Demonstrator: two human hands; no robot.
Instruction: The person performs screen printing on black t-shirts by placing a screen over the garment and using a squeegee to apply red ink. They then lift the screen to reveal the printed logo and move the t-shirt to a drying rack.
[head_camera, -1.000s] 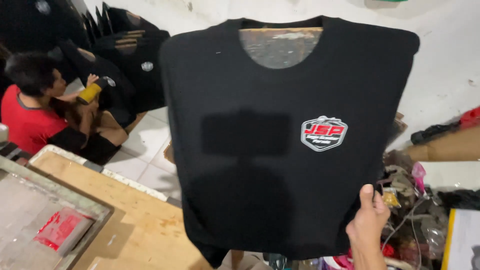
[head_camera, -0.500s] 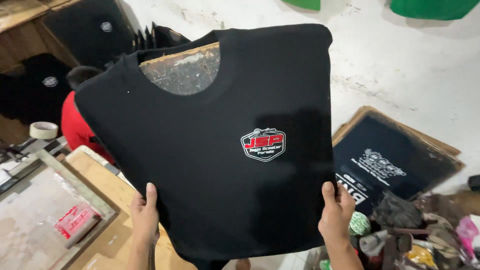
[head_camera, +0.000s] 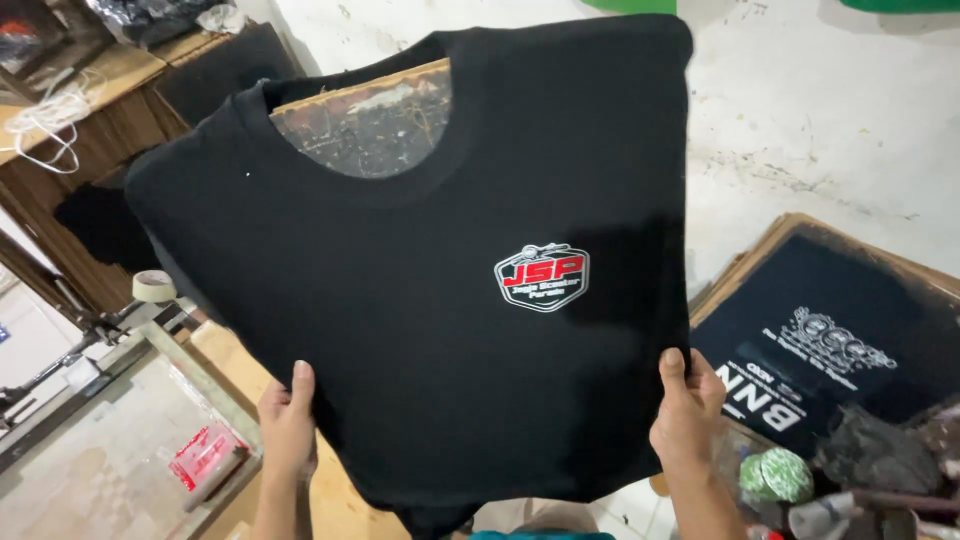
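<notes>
I hold up a black T-shirt (head_camera: 400, 300) stretched over a flat wooden board (head_camera: 370, 120), whose stained top shows through the neck opening. A small red, white and black printed badge (head_camera: 541, 277) sits on the chest. My left hand (head_camera: 288, 422) grips the lower left edge of the board and shirt, thumb on the front. At the lower right edge, my right hand (head_camera: 686, 412) grips the same way. The shirt is tilted, its right side higher.
A printing screen frame (head_camera: 830, 340) with white lettering leans at right on the pale floor. A green-white roll (head_camera: 775, 475) and clutter lie beside it. At left are a wooden table (head_camera: 220, 350), a tape roll (head_camera: 153, 286), a red packet (head_camera: 205, 458) and more black shirts (head_camera: 225, 70).
My left hand has joined my right on the shirt board. The view has swung so the seated person at left is hidden and the screen frame at right shows more.
</notes>
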